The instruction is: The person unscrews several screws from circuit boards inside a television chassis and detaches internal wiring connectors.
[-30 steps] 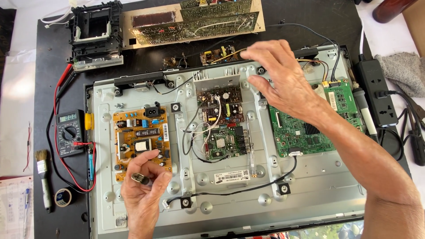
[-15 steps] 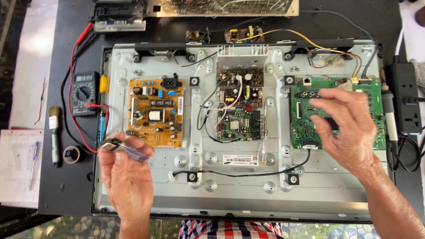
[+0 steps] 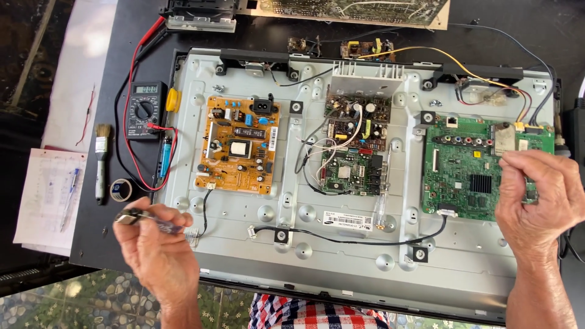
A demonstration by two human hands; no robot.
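An opened flat screen lies face down, its grey metal back panel (image 3: 341,244) showing. Three boards are mounted on it: an orange power board (image 3: 239,145) at left, a small dark board (image 3: 353,152) in the middle, a green main board (image 3: 469,167) at right. My left hand (image 3: 157,247) is at the panel's lower left corner, shut on a screwdriver (image 3: 146,220) with a dark handle. My right hand (image 3: 539,204) hovers over the right edge of the green board, fingers curled together; whether it holds anything is hidden.
A multimeter (image 3: 144,109) with red and black leads sits left of the panel. A small brush (image 3: 102,161), a tape roll (image 3: 121,190) and a paper sheet with a pen (image 3: 49,198) lie further left. Loose circuit boards (image 3: 353,9) lie beyond the panel. A power strip (image 3: 576,140) is at right.
My right hand moved from the panel's top edge down and right to the green board's edge. My left hand, with the screwdriver, shifted left to the panel's corner. The camera view shifted.
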